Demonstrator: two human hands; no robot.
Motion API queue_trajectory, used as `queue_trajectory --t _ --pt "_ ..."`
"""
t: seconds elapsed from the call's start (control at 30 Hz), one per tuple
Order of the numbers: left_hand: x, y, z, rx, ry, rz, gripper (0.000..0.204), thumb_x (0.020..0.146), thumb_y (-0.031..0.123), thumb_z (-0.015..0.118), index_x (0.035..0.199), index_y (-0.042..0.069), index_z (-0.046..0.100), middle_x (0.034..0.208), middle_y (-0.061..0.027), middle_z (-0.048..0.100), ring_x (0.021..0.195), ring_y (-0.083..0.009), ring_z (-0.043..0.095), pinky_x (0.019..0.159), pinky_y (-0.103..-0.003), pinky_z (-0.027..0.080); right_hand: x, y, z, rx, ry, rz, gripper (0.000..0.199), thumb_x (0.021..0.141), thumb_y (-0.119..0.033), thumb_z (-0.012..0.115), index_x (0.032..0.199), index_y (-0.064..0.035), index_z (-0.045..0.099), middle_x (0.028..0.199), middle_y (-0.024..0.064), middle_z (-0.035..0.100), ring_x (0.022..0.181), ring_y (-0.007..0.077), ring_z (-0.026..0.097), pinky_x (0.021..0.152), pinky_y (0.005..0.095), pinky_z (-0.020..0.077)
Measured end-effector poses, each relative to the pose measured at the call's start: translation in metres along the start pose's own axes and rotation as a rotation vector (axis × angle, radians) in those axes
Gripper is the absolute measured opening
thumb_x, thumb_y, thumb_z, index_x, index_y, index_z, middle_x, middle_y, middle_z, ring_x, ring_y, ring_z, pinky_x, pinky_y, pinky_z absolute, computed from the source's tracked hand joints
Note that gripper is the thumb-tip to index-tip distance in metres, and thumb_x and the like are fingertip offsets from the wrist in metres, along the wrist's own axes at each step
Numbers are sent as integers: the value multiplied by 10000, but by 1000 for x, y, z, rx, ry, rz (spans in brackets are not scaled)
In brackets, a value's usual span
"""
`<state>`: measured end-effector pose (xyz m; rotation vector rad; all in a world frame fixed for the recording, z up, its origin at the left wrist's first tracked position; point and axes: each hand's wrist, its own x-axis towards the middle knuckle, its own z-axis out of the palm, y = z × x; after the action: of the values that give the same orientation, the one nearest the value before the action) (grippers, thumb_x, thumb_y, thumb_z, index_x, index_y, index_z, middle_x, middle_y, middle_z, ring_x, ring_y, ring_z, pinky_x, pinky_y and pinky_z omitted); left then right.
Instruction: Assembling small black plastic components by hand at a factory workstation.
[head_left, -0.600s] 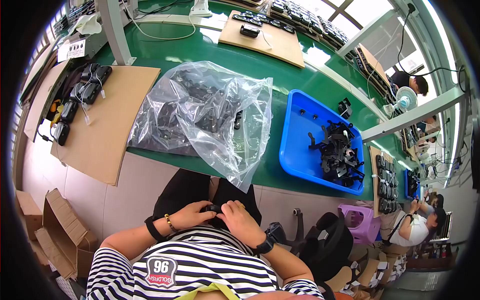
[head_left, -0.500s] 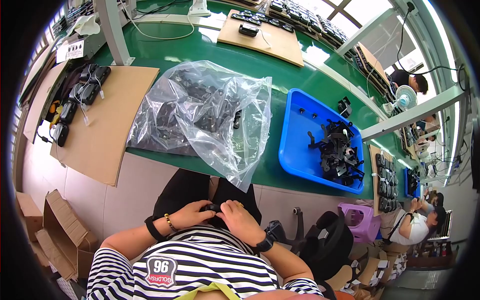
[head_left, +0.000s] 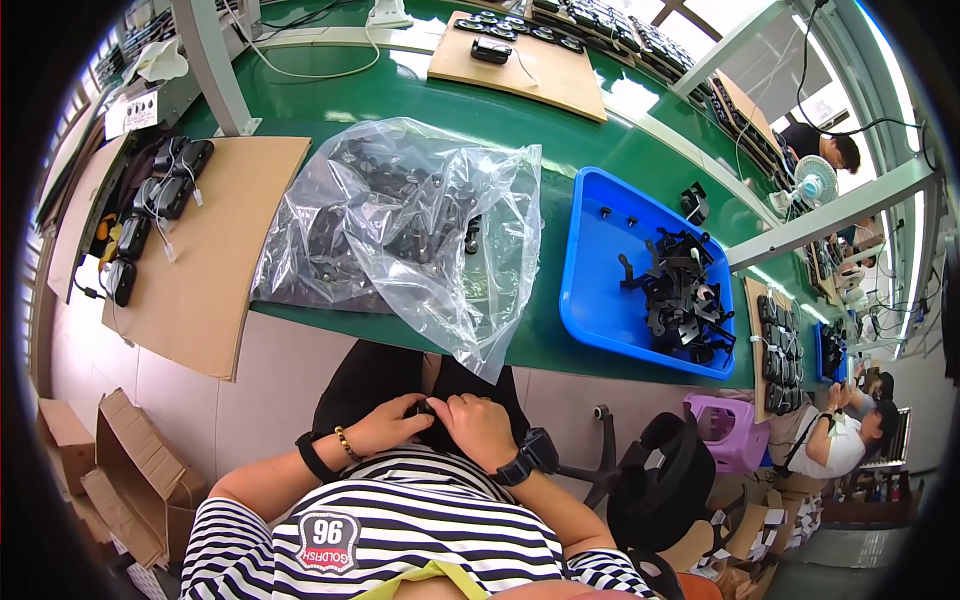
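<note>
Over my lap, below the bench edge, my left hand (head_left: pixel 393 422) and my right hand (head_left: pixel 474 427) meet with fingers bent around a small black part (head_left: pixel 425 408). Both hands are closed on it; my fingers cover most of it, so its exact kind cannot be made out. Ahead on the bench lies a clear plastic bag (head_left: pixel 400 225) with many black parts inside. To its right is a blue tray (head_left: pixel 600 290) with a heap of black plastic brackets (head_left: pixel 685 300) in its right half and two small black pieces near its far left corner.
Left of the bag, a wooden board (head_left: pixel 215 240) carries black devices (head_left: pixel 150 205) with white cables. A black bracket (head_left: pixel 694 202) stands beyond the tray. Another board (head_left: pixel 560 85) lies at the back. Cardboard boxes (head_left: pixel 130 470), a purple stool (head_left: pixel 728 432) and a black chair (head_left: pixel 660 480) flank me; co-workers sit at right.
My right hand has turned slightly, its wrist shifting a little, while both hands stay together on the small black part. The view has shifted slightly; the bag and tray look unmoved.
</note>
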<state>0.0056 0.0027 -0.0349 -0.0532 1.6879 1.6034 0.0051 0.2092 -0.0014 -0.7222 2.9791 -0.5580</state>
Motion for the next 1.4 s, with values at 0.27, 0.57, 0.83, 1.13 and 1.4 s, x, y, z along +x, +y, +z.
queue_trajectory --t 0.27,0.57,0.83,1.13,1.4 --pt "6 -2 -9 -20 16 53 578 975 251 653 1432 -65 491 1136 -149 673 899 -176 699 773 -284 580 4 -10 -17 82 182 -29 297 999 -310 634 929 -28 570 768 129 620 646 320 662 588 397 545" --pt "7 -5 -14 313 18 171 489 969 227 668 1379 -15 560 1193 -149 649 993 -200 682 856 -313 555 -8 7 -8 121 -103 -55 255 992 -254 624 1000 -10 552 881 157 605 747 325 655 684 410 544" --pt "-3 11 -10 156 24 96 439 974 202 654 1350 -10 577 1122 -121 654 925 -160 665 836 -303 540 -7 5 -28 226 187 -172 268 988 -285 639 952 -24 591 744 126 625 670 325 651 693 405 533" --pt "-2 15 -14 -5 20 74 417 988 168 637 1339 -44 564 985 -57 665 866 -116 642 777 -260 533 -6 7 -28 134 -147 55 239 928 -189 683 989 0 550 936 148 588 841 338 640 766 431 529" --pt "-4 12 -17 -139 -15 -20 447 996 156 626 1381 -55 544 1046 -84 682 886 -124 646 772 -270 540 3 15 -27 394 -38 -261 171 937 -132 663 991 -16 548 978 123 544 908 295 592 827 394 495"
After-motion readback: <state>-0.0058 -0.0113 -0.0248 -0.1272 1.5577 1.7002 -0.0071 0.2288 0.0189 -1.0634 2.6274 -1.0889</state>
